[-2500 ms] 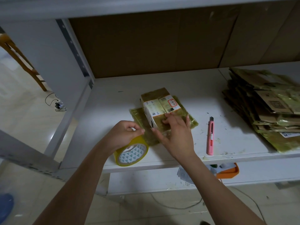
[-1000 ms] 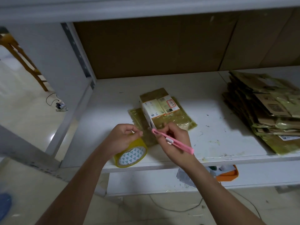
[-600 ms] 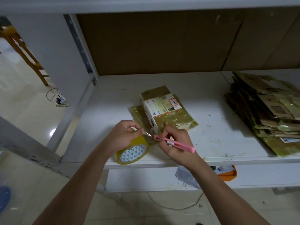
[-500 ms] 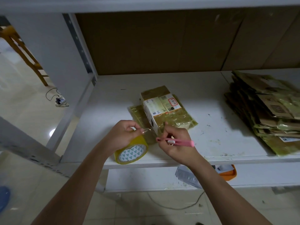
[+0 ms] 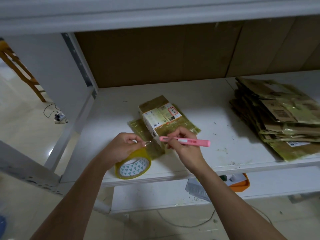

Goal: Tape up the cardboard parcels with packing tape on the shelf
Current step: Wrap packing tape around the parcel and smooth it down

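Observation:
A small cardboard parcel (image 5: 160,116) with white labels lies on the white shelf (image 5: 216,135), on top of flattened taped cardboard. My left hand (image 5: 121,146) grips a yellow roll of packing tape (image 5: 133,166) at the shelf's front edge, its thumb and finger pinching the tape strip stretched toward the parcel. My right hand (image 5: 181,144) holds a pink utility knife (image 5: 186,141) level, its tip at the strip between the roll and the parcel's near corner.
A stack of flattened taped cardboard (image 5: 280,115) fills the shelf's right side. Brown cardboard lines the back of the shelf. An orange object (image 5: 239,183) lies on the lower shelf. A wooden chair leg (image 5: 22,73) and a cable on the floor are at the left.
My right hand left the parcel, picked up the pink knife from the shelf and brought its tip to the tape strip, levelling it. My left hand stayed on the roll.

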A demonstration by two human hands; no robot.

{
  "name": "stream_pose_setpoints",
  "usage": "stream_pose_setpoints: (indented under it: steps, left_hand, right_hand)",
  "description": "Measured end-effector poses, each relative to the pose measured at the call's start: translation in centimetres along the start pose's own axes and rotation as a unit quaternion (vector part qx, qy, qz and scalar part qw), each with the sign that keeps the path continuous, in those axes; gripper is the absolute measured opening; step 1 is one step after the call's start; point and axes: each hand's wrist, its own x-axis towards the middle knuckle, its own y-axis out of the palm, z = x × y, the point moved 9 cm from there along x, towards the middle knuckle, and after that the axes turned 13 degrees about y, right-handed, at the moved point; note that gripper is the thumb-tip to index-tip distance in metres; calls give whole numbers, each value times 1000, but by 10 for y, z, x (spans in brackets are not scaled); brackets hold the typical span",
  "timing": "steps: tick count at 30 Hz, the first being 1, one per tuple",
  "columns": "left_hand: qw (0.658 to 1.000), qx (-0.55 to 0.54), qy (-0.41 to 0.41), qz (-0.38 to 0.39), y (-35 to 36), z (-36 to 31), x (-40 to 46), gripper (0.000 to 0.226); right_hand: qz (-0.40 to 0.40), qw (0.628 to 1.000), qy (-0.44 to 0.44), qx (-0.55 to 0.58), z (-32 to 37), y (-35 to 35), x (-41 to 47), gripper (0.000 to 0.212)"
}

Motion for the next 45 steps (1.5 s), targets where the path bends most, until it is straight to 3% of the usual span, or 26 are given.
stream_pose_setpoints:
  steps: [12, 15, 18, 21, 25, 27, 30, 33, 37, 39, 42, 44, 45]
  left_hand:
    - [1000, -24, -8, 11, 6, -1, -2, 8]
    - [998, -37, -11, -41, -10, 5, -3, 9]
    - [995, -76, -13, -65, -22, 10, -7, 11]
    - [997, -45, -13, -57, -15, 8, -7, 10]
    - [997, -26, 7, -69, -12, 5, -6, 10]
    - [997, -28, 7, -77, -15, 6, -8, 10]
    - [996, -33, 16, -82, -14, 7, -10, 10]
    - [997, -20, 23, -75, -10, 7, -11, 11]
    - [997, -7, 40, -70, -7, 4, -11, 17]
    - [996, 0, 48, -70, -7, 2, -13, 20]
    - [996, 7, 56, -74, -10, 1, -17, 21]
    - [995, 19, 67, -72, -14, -1, -20, 18]
    - [995, 28, 70, -67, -15, -3, -22, 16]
  right_hand:
    - [49, 997, -28, -59, 18, 20, -1, 27]
    - [46, 994, -31, -98, 12, 17, 0, 28]
    - [42, 997, -6, -69, 5, 9, 0, 30]
    - [41, 999, 17, -7, 15, 7, 3, 24]
    - [-5, 998, -46, 33, 51, -8, -7, 11]
    - [-67, 990, -119, -22, 67, -30, -14, 11]
    - [-157, 950, -175, -206, 52, -69, -10, 17]
    - [-180, 881, -72, -431, -8, -101, 12, 46]
    - [-158, 837, 8, -524, -59, -123, 17, 44]
    - [-199, 838, 24, -507, -56, -128, 9, 52]
    - [-241, 875, -77, -413, -9, -99, -20, 40]
    - [-146, 924, -127, -329, 15, -52, -37, 22]
    - [-88, 946, -109, -291, 17, -28, -41, 18]
